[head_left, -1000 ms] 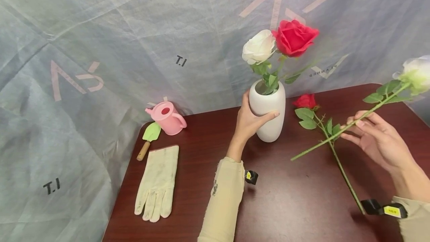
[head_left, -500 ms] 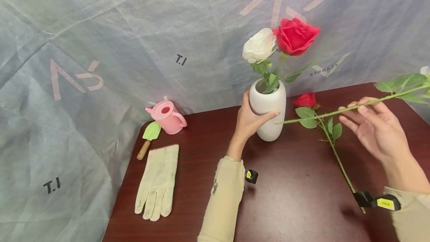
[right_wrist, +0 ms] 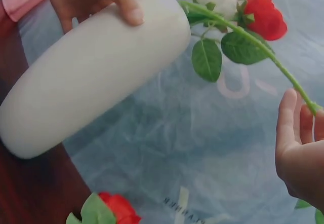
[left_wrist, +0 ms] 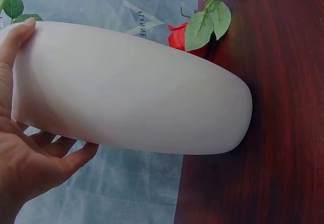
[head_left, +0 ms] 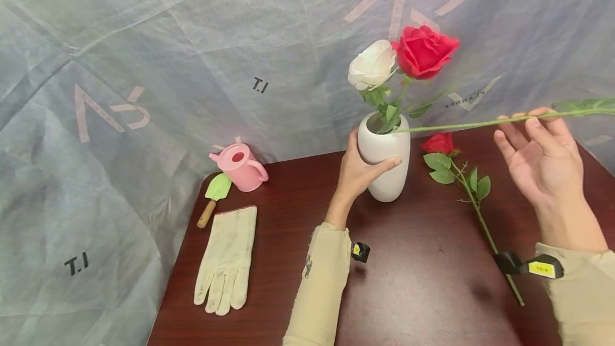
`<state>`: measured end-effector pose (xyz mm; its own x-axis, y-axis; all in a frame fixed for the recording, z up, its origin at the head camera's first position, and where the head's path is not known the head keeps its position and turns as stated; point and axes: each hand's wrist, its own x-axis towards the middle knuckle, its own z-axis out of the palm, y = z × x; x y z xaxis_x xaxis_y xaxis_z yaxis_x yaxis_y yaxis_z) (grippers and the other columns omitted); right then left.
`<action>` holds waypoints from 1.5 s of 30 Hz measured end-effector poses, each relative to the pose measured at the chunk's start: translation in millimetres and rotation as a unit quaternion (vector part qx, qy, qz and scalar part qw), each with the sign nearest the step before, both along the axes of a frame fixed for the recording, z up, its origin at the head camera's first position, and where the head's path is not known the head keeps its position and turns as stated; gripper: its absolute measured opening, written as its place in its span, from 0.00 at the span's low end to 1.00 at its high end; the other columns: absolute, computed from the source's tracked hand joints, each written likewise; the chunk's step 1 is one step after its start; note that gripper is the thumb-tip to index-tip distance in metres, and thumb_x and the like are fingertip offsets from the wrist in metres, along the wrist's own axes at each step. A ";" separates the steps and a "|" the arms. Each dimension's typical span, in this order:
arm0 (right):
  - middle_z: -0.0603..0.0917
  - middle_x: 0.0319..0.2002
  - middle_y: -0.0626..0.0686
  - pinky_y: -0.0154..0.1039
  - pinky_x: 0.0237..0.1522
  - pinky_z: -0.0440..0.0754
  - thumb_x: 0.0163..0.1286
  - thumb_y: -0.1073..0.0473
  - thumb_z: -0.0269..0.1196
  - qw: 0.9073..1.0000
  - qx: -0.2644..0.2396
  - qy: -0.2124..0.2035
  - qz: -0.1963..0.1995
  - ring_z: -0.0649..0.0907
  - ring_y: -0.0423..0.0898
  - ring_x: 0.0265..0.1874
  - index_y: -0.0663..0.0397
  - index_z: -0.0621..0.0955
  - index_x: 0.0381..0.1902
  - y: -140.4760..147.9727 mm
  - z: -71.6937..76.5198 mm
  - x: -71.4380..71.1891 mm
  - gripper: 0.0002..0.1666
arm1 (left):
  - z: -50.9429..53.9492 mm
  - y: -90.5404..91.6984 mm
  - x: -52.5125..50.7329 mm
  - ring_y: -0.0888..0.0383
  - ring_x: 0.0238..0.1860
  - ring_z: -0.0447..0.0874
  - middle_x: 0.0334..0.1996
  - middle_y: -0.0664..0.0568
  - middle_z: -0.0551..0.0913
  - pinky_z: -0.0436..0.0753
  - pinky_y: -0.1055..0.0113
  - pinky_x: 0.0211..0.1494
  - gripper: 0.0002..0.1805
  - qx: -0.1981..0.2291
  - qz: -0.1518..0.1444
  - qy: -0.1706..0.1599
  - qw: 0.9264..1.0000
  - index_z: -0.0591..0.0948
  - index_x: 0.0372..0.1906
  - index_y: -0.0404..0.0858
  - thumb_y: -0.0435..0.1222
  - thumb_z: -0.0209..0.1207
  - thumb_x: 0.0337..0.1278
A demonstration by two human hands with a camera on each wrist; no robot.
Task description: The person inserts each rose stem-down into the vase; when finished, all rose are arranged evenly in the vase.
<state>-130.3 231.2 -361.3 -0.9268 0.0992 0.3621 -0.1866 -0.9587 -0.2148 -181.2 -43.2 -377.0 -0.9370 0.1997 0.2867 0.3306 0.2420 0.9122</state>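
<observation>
My left hand (head_left: 357,172) grips the white vase (head_left: 388,178) by its side, thumb across the front. The vase stands upright on the table. A white rose (head_left: 372,65) and a red rose (head_left: 425,52) stand in it. Between thumb and fingers, my right hand (head_left: 548,162) pinches the stem of a rose (head_left: 461,124), held nearly level. Its cut end meets the vase's mouth; whether it is inside the rim I cannot tell. The bloom lies outside the head view. In the right wrist view the stem (right_wrist: 273,57) slants from the fingers to the mouth.
Another red rose (head_left: 438,144) lies on the dark wooden table (head_left: 408,282), right of the vase. At the left are a pink watering can (head_left: 240,170), a green trowel (head_left: 218,187) with wooden handle and a pale work glove (head_left: 228,260). Grey cloth (head_left: 192,68) hangs behind.
My right hand has risen and the stem has swung from slanting to nearly level, its end moving left and up to the vase's mouth. The white bloom has left the view. My left hand stays put.
</observation>
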 end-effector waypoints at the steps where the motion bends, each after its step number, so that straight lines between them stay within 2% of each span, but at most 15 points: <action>1: 0.76 0.39 0.70 0.53 0.44 0.78 0.72 0.76 0.38 1.000 0.002 -0.004 -0.006 0.78 0.65 0.46 0.75 0.70 0.39 -2.3 2.6 -1.4 0.12 | -4.2 0.3 -3.2 0.63 0.45 0.76 0.52 0.59 0.73 0.77 0.64 0.42 0.49 0.000 0.001 0.000 1.000 0.58 0.68 0.53 0.43 0.73 0.37; 5: 0.78 0.36 0.69 0.52 0.41 0.79 0.70 0.78 0.41 0.999 0.015 -0.017 -0.032 0.80 0.65 0.43 0.74 0.69 0.39 -14.1 11.7 -7.4 0.08 | -19.0 1.4 -13.9 0.64 0.46 0.75 0.52 0.62 0.73 0.78 0.64 0.42 0.50 -0.007 0.005 0.004 1.000 0.57 0.67 0.61 0.49 0.74 0.35; 8: 0.78 0.34 0.68 0.51 0.38 0.81 0.69 0.79 0.44 0.997 0.031 -0.026 -0.061 0.81 0.64 0.40 0.72 0.68 0.40 -25.3 18.6 -11.0 0.07 | -21.5 1.9 -15.3 0.65 0.46 0.76 0.51 0.64 0.73 0.78 0.63 0.42 0.50 -0.009 0.008 0.008 1.000 0.57 0.66 0.65 0.51 0.73 0.33; 12: 0.78 0.33 0.66 0.47 0.35 0.82 0.66 0.80 0.47 0.990 0.074 -0.033 -0.114 0.81 0.62 0.37 0.73 0.69 0.39 -43.2 27.6 -14.6 0.06 | -21.6 2.1 -15.1 0.64 0.45 0.76 0.50 0.64 0.74 0.78 0.63 0.41 0.49 -0.008 0.012 0.012 1.000 0.57 0.65 0.66 0.52 0.73 0.33; 15: 0.78 0.33 0.65 0.45 0.33 0.82 0.64 0.80 0.51 0.981 0.118 -0.037 -0.147 0.82 0.59 0.36 0.73 0.70 0.38 -56.8 31.8 -17.2 0.06 | -21.4 1.7 -15.2 0.64 0.45 0.76 0.50 0.64 0.73 0.78 0.63 0.41 0.49 -0.010 0.013 0.013 1.000 0.57 0.65 0.66 0.52 0.73 0.34; 18: 0.77 0.34 0.63 0.42 0.32 0.82 0.63 0.78 0.56 0.968 0.170 -0.049 -0.178 0.82 0.57 0.36 0.72 0.71 0.38 -67.7 34.5 -19.7 0.06 | -21.5 1.4 -15.6 0.64 0.45 0.76 0.51 0.64 0.73 0.78 0.64 0.42 0.50 -0.010 0.013 0.011 1.000 0.57 0.65 0.65 0.52 0.73 0.34; 22: 0.76 0.34 0.60 0.40 0.31 0.82 0.62 0.74 0.59 0.954 0.212 -0.076 -0.199 0.82 0.55 0.35 0.69 0.73 0.37 -74.3 38.5 -22.6 0.07 | -20.8 1.6 -15.1 0.64 0.46 0.76 0.51 0.62 0.73 0.78 0.64 0.42 0.51 -0.011 0.012 0.006 1.000 0.57 0.67 0.62 0.49 0.74 0.34; 24: 0.77 0.33 0.59 0.39 0.32 0.82 0.62 0.74 0.60 0.947 0.233 -0.086 -0.205 0.82 0.54 0.35 0.68 0.73 0.37 -75.9 40.8 -23.9 0.07 | -18.0 1.7 -13.3 0.64 0.46 0.76 0.51 0.61 0.74 0.78 0.64 0.42 0.51 -0.011 0.014 0.005 1.000 0.58 0.67 0.58 0.46 0.74 0.34; 25: 0.77 0.32 0.59 0.39 0.32 0.82 0.62 0.73 0.60 0.942 0.246 -0.088 -0.209 0.82 0.53 0.35 0.68 0.74 0.38 -77.0 42.0 -24.6 0.07 | -13.1 1.5 -9.6 0.63 0.45 0.76 0.51 0.60 0.74 0.78 0.64 0.42 0.50 -0.010 0.014 0.004 1.000 0.58 0.67 0.56 0.45 0.74 0.35; 30: 0.78 0.31 0.57 0.37 0.33 0.82 0.63 0.73 0.59 0.910 0.328 -0.084 -0.240 0.83 0.50 0.35 0.66 0.76 0.38 -86.8 45.5 -28.6 0.05 | 11.2 1.4 8.1 0.61 0.45 0.76 0.51 0.57 0.75 0.77 0.65 0.43 0.49 -0.007 0.016 -0.001 1.000 0.59 0.68 0.48 0.39 0.73 0.37; 31: 0.78 0.31 0.57 0.37 0.33 0.82 0.63 0.73 0.59 0.904 0.341 -0.080 -0.246 0.83 0.50 0.34 0.66 0.76 0.38 -89.3 45.0 -29.5 0.05 | 10.0 1.5 7.5 0.62 0.45 0.76 0.51 0.57 0.75 0.77 0.65 0.43 0.49 -0.006 0.016 0.000 1.000 0.59 0.68 0.50 0.40 0.73 0.37; 37: 0.81 0.32 0.55 0.32 0.33 0.81 0.63 0.72 0.60 0.868 0.415 -0.052 -0.267 0.83 0.45 0.32 0.65 0.78 0.36 -99.0 38.9 -33.4 0.03 | -19.4 3.0 -13.3 0.64 0.45 0.76 0.50 0.62 0.74 0.78 0.65 0.42 0.52 -0.013 0.015 0.014 1.000 0.57 0.67 0.62 0.50 0.74 0.33; 39: 0.81 0.32 0.53 0.31 0.33 0.80 0.63 0.71 0.60 0.851 0.448 -0.054 -0.268 0.83 0.44 0.32 0.64 0.79 0.35 -100.2 37.3 -34.3 0.03 | -19.3 1.8 -12.5 0.64 0.45 0.76 0.50 0.63 0.74 0.78 0.64 0.42 0.51 -0.015 0.015 0.011 1.000 0.56 0.66 0.63 0.51 0.73 0.33; 40: 0.81 0.33 0.52 0.30 0.32 0.79 0.63 0.70 0.60 0.840 0.467 -0.057 -0.270 0.83 0.43 0.33 0.63 0.80 0.36 -101.0 36.6 -35.2 0.03 | -19.3 0.8 -12.0 0.64 0.45 0.76 0.50 0.63 0.74 0.78 0.63 0.42 0.51 -0.015 0.016 0.010 1.000 0.56 0.67 0.63 0.51 0.73 0.33; 45: 0.82 0.33 0.45 0.29 0.32 0.72 0.65 0.62 0.61 0.748 0.584 -0.081 -0.305 0.79 0.39 0.33 0.58 0.82 0.38 -104.5 35.4 -40.1 0.06 | -19.9 -2.2 -10.2 0.64 0.45 0.76 0.50 0.63 0.74 0.78 0.63 0.42 0.51 -0.015 0.020 0.005 1.000 0.56 0.66 0.64 0.51 0.73 0.34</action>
